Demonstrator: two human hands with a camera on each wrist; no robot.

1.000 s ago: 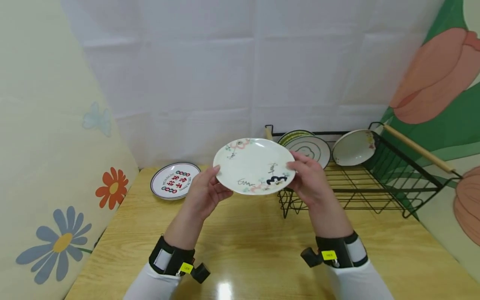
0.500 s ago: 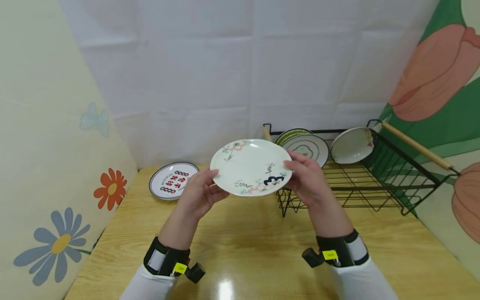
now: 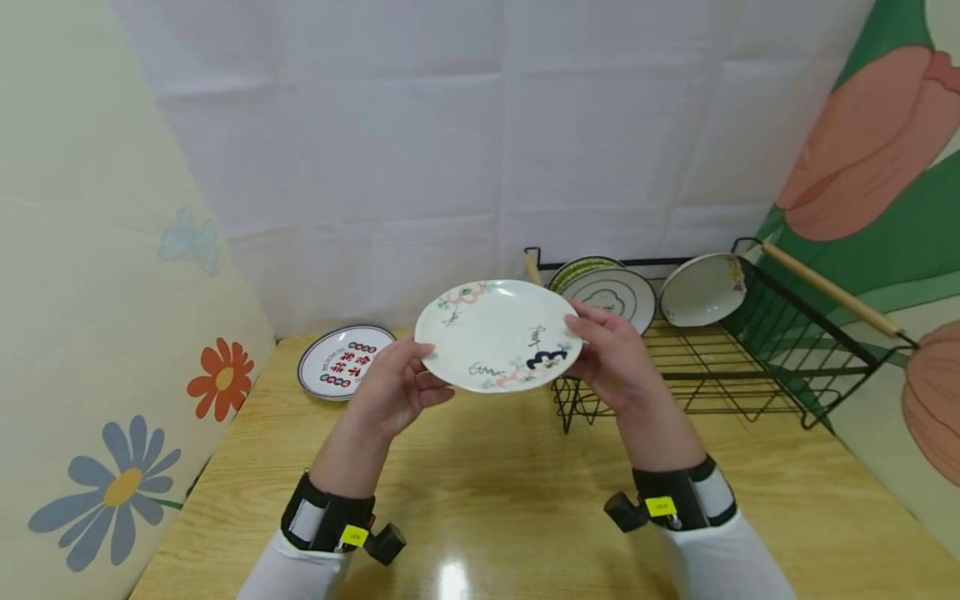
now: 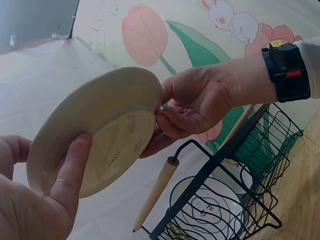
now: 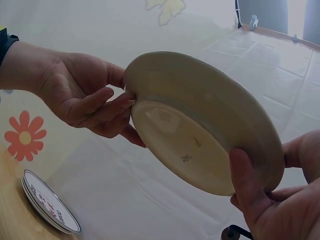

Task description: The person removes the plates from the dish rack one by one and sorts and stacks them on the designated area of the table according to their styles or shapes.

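Observation:
In the head view, a white plate point(image 3: 495, 333) with pink and dark blue flowers and thin black script is held in the air, face up. My left hand point(image 3: 393, 387) pinches its left rim, thumb on top and fingers underneath. At the opposite rim my right hand point(image 3: 615, 354) grips it the same way. Both wrist views show the plate's underside point(image 5: 185, 135), with a foot ring and a small dark mark. To the left, a white plate with red characters point(image 3: 347, 362) lies on the table; the right wrist view shows a stack point(image 5: 50, 202) there.
A black wire dish rack point(image 3: 720, 379) with wooden handles stands at the right. Green-rimmed plates point(image 3: 611, 296) lean in its back left, and a white bowl point(image 3: 703, 292) is tilted beside them. White cloth point(image 3: 390, 167) hangs behind the wooden table point(image 3: 480, 500).
The flowered plate and both hands have drifted slightly left in the head view, the left hand most. The head view itself has shifted a little. Both hands keep their grip.

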